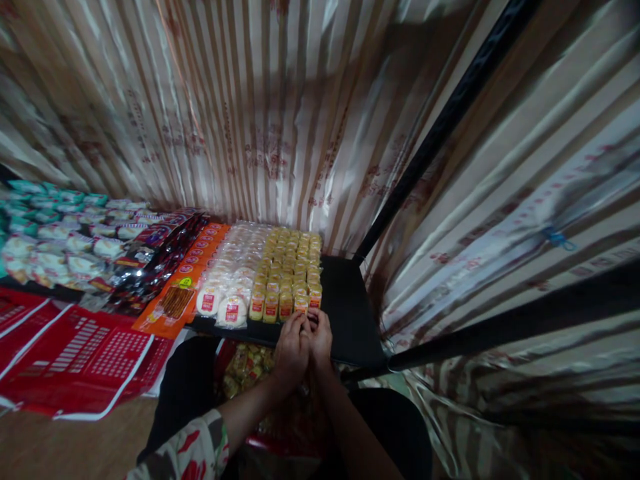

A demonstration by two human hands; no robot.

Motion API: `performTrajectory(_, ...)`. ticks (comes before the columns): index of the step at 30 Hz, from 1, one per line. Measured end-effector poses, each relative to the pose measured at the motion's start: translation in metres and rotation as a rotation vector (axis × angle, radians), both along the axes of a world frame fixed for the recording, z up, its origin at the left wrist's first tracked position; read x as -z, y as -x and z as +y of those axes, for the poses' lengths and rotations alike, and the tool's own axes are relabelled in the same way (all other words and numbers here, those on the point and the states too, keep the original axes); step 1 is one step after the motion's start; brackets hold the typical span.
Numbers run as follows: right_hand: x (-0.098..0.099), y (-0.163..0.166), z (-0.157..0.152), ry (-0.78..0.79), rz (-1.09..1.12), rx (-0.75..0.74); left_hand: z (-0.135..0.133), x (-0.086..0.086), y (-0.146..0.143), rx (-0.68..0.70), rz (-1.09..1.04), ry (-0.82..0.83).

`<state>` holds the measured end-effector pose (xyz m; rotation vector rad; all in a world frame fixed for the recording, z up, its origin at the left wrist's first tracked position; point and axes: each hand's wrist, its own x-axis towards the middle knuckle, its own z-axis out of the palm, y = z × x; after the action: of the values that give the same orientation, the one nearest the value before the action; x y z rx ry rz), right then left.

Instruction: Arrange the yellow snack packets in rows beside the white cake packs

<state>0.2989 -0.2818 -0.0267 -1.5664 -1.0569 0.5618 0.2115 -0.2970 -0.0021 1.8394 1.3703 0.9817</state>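
Note:
My left hand (293, 343) and my right hand (321, 339) are side by side at the front edge of a black shelf (347, 313). Their fingers are closed and the fingertips pinch the near end of the small yellow snack packets (287, 270), at the front right corner of the block. These packets have red-and-white labels and stand in tight rows. Just below my wrists, a red container between my knees holds more yellow packets (245, 367). My fingers partly hide the lower parts of the packets they touch.
Left of the yellow rows lie round white wrapped snacks (233, 310), orange snack bags (175, 303), dark shiny packs (150, 253) and white and teal packets (65, 233). Red printed sheeting (90, 360) hangs in front. Black poles (425, 140) and a striped curtain (280, 113) enclose the shelf.

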Motion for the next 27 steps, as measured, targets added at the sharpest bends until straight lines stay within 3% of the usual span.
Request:
performTrajectory(15, -0.009, 0.001, 0.002, 0.175, -0.151, 0.038, -0.001, 0.005, 0.001, 0.009, -0.015, 0.006)
performTrajectory(21, -0.011, 0.003, -0.002, 0.029, 0.051, 0.072, -0.024, 0.004, 0.018, 0.004, -0.065, 0.015)
performTrajectory(24, -0.015, 0.01, -0.017, -0.017, 0.116, 0.068, -0.04, 0.013, 0.035, 0.021, -0.059, 0.053)
performTrajectory(27, -0.011, 0.022, -0.043, 0.034, 0.102, -0.045, -0.049, 0.031, 0.055, -0.009, 0.026, 0.138)
